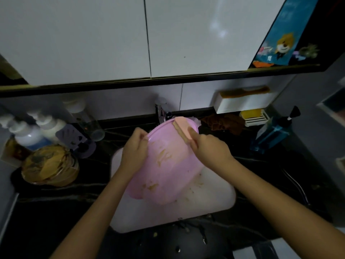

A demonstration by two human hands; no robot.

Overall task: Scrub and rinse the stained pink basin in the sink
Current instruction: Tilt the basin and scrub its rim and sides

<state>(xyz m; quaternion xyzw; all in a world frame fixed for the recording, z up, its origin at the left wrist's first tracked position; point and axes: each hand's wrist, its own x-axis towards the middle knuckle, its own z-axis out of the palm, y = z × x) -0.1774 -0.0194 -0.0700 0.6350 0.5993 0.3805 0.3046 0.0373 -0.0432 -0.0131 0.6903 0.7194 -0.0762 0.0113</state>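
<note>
Dark marbled countertop (56,202) surrounds a white sink (214,199) beneath pale cabinet doors. Left of the sink stand white pump bottles (28,133) and a crumpled yellow-brown bundle (50,165). Over the sink's left edge the left hand (133,148) grips the rim of the pink basin (168,165), fingers curled round it. The basin sits tilted inside the sink, its far rim raised toward the faucet (160,111) behind the sink, with yellowish smears across its surface. At that raised rim the right hand (209,148) holds a peach sponge (182,128), fingers closed on it, pressing it against the plastic. Right of the sink lie a brown cloth (224,122) and a blue dispenser bottle (270,135).
</note>
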